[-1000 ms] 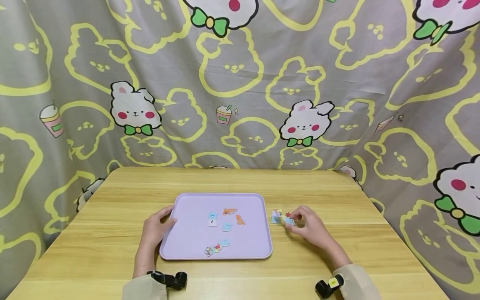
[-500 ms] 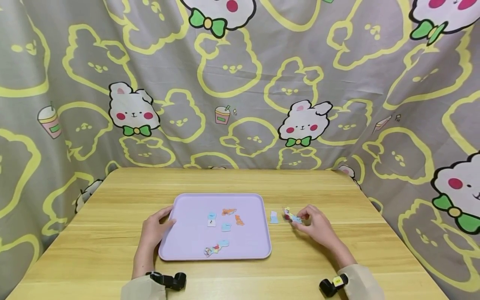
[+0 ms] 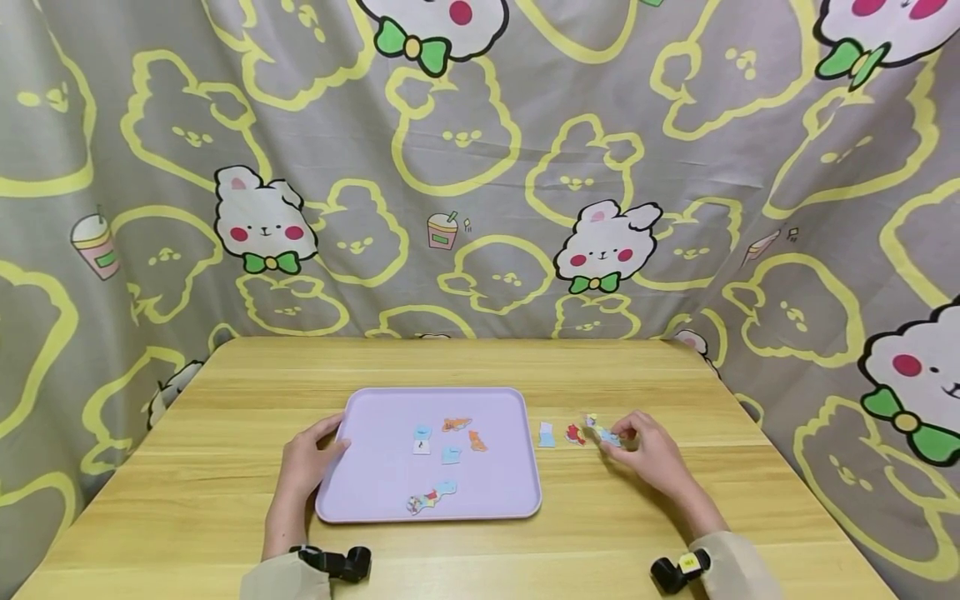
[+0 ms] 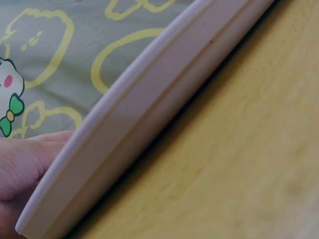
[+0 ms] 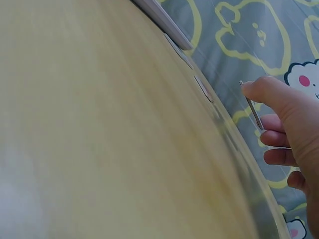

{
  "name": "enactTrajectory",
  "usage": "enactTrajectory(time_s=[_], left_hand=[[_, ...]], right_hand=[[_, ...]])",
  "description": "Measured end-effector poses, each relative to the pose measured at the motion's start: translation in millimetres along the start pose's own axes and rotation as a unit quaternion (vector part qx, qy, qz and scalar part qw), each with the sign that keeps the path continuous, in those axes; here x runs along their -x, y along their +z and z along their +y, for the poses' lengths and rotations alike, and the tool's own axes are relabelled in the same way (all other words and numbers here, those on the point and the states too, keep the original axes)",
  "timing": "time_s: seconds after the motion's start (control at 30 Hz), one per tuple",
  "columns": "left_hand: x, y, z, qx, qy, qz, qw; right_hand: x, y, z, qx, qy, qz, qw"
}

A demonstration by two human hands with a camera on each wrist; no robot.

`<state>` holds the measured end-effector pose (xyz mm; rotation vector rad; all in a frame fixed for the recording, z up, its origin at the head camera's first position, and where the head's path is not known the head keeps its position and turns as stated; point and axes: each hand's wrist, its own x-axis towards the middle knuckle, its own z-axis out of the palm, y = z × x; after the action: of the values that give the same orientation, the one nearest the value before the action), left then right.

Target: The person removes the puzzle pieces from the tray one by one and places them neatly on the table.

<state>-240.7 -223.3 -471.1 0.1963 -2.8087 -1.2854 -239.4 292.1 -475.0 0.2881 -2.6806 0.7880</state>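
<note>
My left hand (image 3: 309, 460) grips the left rim of the lilac tray (image 3: 375, 475), thumb over the edge; in the left wrist view the tray's side wall (image 4: 124, 117) hides most of that hand. To the right of the tray, my right hand (image 3: 654, 457) pinches a colourful puzzle piece (image 3: 598, 430); whether it is one piece or a stack I cannot tell. Edge-on, the held piece (image 5: 253, 109) shows between thumb and fingers in the right wrist view, raised off the table. A red puzzle piece (image 3: 575, 434) and a blue-and-white puzzle piece (image 3: 547, 435) lie between hand and tray.
On the tray lie two orange pieces, one of them an orange piece (image 3: 477, 441), several blue or white pieces such as a light blue piece (image 3: 451, 455), and a long multicoloured piece (image 3: 432, 497). A patterned curtain (image 3: 480, 167) hangs behind the wooden table (image 3: 600, 533).
My right hand has moved right with the held puzzle piece. The blue-and-white piece, then the red piece, came apart from it and lie separately on the table. My left hand stays on the tray.
</note>
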Motion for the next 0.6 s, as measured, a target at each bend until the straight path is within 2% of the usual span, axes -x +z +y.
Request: enactTrajectory(time_s=[0.2, 0.6], left_hand=[[0.8, -1.9, -0.4, -0.001, -0.002, 0.001, 1.0], [0.3, -1.2, 0.4, -0.002, -0.001, 0.002, 1.0]], right_hand=[[1.2, -3.3, 4.6, 0.0, 0.002, 0.009, 1.0], [-1.6, -1.1, 3.9, 0.038, 0.001, -0.012, 0.9992]])
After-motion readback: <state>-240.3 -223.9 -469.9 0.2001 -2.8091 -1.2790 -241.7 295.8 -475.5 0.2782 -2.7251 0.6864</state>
